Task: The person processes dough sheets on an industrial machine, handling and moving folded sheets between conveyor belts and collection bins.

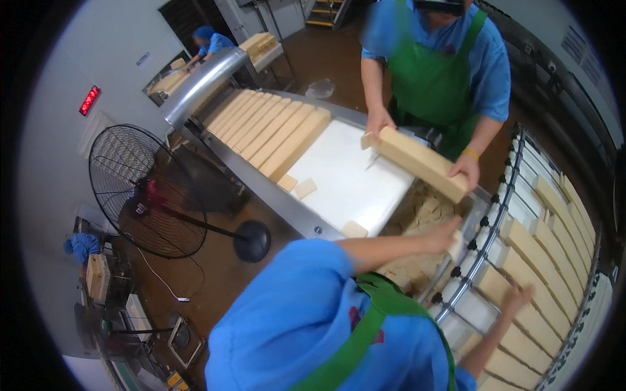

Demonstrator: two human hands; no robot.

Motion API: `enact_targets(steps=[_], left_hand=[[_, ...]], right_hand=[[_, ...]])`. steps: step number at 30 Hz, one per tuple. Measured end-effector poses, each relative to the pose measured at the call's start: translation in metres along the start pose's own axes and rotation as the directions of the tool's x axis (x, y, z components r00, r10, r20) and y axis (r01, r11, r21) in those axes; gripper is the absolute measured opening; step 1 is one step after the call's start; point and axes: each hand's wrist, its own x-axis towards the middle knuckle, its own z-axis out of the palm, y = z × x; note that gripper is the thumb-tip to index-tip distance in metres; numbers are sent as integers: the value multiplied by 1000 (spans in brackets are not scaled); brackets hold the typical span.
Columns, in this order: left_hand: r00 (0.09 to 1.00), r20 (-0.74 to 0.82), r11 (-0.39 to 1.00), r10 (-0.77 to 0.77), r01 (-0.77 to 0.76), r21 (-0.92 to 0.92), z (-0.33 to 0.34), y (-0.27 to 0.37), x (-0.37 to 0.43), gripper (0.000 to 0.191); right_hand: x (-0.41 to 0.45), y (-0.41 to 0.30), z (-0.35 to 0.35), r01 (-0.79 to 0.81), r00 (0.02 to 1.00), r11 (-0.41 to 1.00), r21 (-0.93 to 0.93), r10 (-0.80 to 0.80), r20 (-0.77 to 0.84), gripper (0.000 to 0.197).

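Note:
My left hand point(438, 238) is stretched over a bin of offcuts point(425, 207), blurred, with a thin pale slice point(455, 247) at its fingers. Over the rack on the right is my right hand point(518, 299), fingers apart, above or touching long beige food blocks point(525, 273); contact is hard to tell. These blocks lie side by side on a white surface behind a metal rail point(481, 259) with black knobs. Across from me, a co-worker in a green apron point(430, 83) holds one long beige block point(420, 163) in both hands, a thin end slice point(367, 141) beside their hand.
A white conveyor belt point(349, 166) carries a row of long blocks point(279, 132) from a steel-hooded machine point(208, 80). Small end slices point(305, 188) lie on the belt. A black pedestal fan point(146, 190) stands left on the brown floor. Other people work farther off.

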Motion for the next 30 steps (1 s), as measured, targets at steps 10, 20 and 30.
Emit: enact_targets(steps=[10,20,30], left_hand=[[434,-863,896,-257,442,-45,-222,-170,-240,29],[154,-910,725,-384,661,-194,-372,-276,-329,71],[456,-715,795,-530,561,-231,-404,-261,-300,73]], right_hand=[[-53,-269,-204,140,948,711,689,-296,113,31],[-23,-339,-213,244,904,684,688,-418,94,31],[58,-637,-283,473,559,186,861,-819,-131,59]])
